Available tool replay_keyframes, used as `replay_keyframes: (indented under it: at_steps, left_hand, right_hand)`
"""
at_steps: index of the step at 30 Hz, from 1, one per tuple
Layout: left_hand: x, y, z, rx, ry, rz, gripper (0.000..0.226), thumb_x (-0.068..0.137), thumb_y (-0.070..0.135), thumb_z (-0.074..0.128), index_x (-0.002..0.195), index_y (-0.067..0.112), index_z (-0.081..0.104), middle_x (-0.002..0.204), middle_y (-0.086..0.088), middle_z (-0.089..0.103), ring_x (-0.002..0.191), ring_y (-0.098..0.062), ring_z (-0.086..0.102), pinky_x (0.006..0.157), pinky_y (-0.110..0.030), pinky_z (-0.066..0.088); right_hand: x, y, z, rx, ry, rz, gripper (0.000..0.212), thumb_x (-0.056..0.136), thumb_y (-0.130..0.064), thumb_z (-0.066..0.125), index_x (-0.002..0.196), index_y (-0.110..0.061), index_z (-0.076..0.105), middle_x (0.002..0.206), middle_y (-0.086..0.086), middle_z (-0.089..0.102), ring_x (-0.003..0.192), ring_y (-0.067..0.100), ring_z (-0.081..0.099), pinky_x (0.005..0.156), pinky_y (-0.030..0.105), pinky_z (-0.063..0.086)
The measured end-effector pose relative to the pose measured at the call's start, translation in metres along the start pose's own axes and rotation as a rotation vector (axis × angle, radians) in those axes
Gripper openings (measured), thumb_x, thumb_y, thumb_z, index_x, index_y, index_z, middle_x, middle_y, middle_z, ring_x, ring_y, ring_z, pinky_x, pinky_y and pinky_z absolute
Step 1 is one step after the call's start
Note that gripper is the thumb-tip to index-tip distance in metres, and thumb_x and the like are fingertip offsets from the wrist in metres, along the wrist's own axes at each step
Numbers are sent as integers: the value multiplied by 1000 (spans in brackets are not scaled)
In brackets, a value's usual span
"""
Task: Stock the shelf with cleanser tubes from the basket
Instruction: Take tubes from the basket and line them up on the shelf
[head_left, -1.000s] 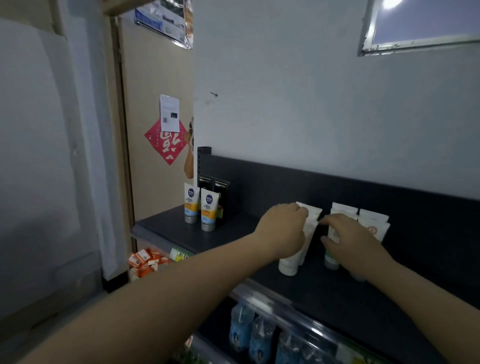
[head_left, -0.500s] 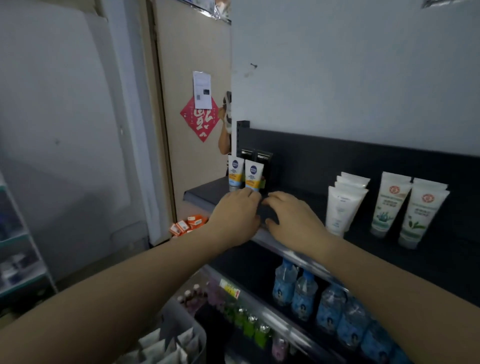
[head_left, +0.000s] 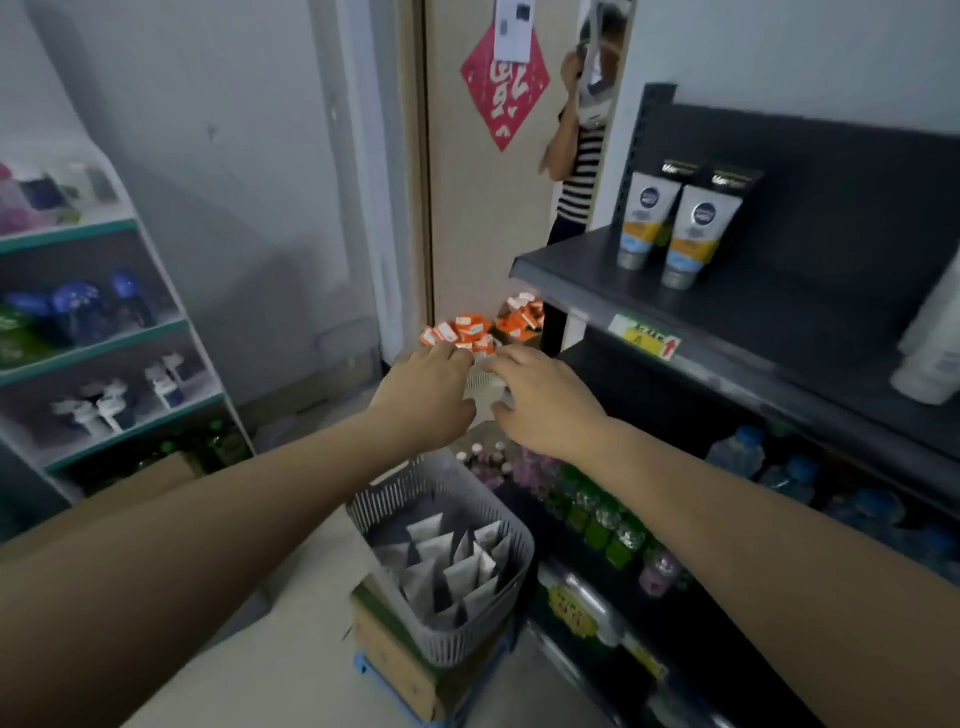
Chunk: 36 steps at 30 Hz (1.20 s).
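Note:
A grey slatted basket (head_left: 511, 597) stands low in the middle on a cardboard box, holding several white cleanser tubes (head_left: 457, 564) upright. The dark top shelf (head_left: 753, 322) at right carries two blue-and-yellow tubes (head_left: 670, 228), and white tubes (head_left: 935, 353) stand at its right edge. My left hand (head_left: 426, 395) and my right hand (head_left: 545, 400) hover side by side in the air above the basket and left of the shelf edge. Both hold nothing, with fingers loosely spread.
A second basket of orange boxes (head_left: 467, 330) sits on the floor by the door. Lower shelves at right hold green bottles (head_left: 602, 519) and blue bottles (head_left: 779, 467). A white rack (head_left: 104, 332) with goods stands at left. A person in a striped top (head_left: 576, 156) stands behind the shelf end.
Both hands left the white tubes on the shelf and drew back left and down, off the shelf edge. My view tilted down, bringing the basket of tubes into sight.

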<state>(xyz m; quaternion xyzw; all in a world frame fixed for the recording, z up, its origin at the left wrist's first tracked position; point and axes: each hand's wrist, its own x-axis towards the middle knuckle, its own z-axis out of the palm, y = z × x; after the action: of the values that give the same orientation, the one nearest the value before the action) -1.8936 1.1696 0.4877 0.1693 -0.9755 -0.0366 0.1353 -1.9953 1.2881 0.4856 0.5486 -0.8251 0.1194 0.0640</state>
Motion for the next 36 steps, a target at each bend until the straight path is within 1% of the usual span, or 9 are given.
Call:
replay_keyframes:
  at_steps: [5, 11, 15, 19, 24, 28, 30, 34, 36]
  left_hand:
    - [-20, -48, 40, -57, -150, -87, 50, 87, 29, 58, 131, 11, 47, 132, -11, 50, 120, -28, 49, 99, -42, 45]
    - [-38, -78, 105, -150, -279, -179, 43, 89, 29, 56, 126, 9, 50, 129, -11, 50, 118, -30, 50, 94, -40, 43]
    - [-47, -93, 148, -192, -376, -235, 36, 88, 21, 54, 120, 5, 52, 124, -16, 54, 115, -32, 52, 91, -38, 44]
    - [-52, -103, 192, -255, -464, -305, 34, 86, 19, 57, 117, 6, 53, 118, -12, 55, 110, -30, 54, 88, -37, 45]
    - [-45, -105, 254, -334, -552, -414, 31, 84, 18, 57, 113, 9, 56, 117, -13, 58, 106, -33, 58, 88, -40, 50]
    - [-32, -103, 300, -376, -649, -503, 31, 84, 14, 56, 114, 8, 57, 116, -13, 62, 107, -33, 60, 88, -39, 51]
    - [-25, -103, 324, -398, -668, -538, 31, 85, 14, 56, 115, 7, 59, 117, -14, 63, 107, -33, 60, 89, -40, 51]
    - [-11, -97, 368, -430, -678, -585, 24, 87, 14, 53, 108, 4, 61, 108, -16, 66, 101, -35, 62, 83, -39, 50]
    - [-5, -95, 389, -411, -691, -606, 17, 88, 14, 51, 100, 5, 61, 102, -17, 66, 97, -36, 62, 76, -38, 46]
  right_hand:
    - [15, -23, 55, 21, -134, 0, 47, 88, -25, 55, 134, -16, 48, 138, 4, 46, 126, 24, 44, 102, 40, 39]
    - [18, -19, 121, 14, -288, 30, 37, 84, -21, 57, 121, -14, 55, 127, 5, 53, 114, 27, 51, 91, 39, 46]
    - [17, -5, 162, 33, -441, 43, 40, 86, -19, 57, 126, -12, 52, 131, 7, 50, 116, 28, 51, 92, 45, 47]
    - [15, 13, 202, 80, -508, 88, 44, 88, -14, 55, 132, -11, 48, 133, 7, 49, 119, 28, 49, 96, 43, 46]
    - [19, 41, 256, 126, -643, 185, 25, 89, -11, 52, 114, -9, 56, 118, 8, 54, 106, 28, 54, 86, 43, 50]
    - [22, 66, 294, 179, -733, 243, 31, 91, -15, 52, 121, -16, 56, 122, 5, 56, 104, 27, 57, 78, 34, 46]
    - [24, 77, 313, 191, -777, 280, 33, 92, -14, 50, 124, -15, 55, 122, 6, 58, 107, 28, 57, 82, 34, 46]
    - [26, 94, 352, 169, -868, 344, 20, 94, -13, 49, 111, -8, 57, 111, 11, 61, 103, 30, 58, 82, 34, 42]
    - [24, 99, 373, 182, -897, 365, 11, 93, -12, 49, 98, -8, 58, 103, 11, 63, 98, 31, 59, 72, 31, 40]
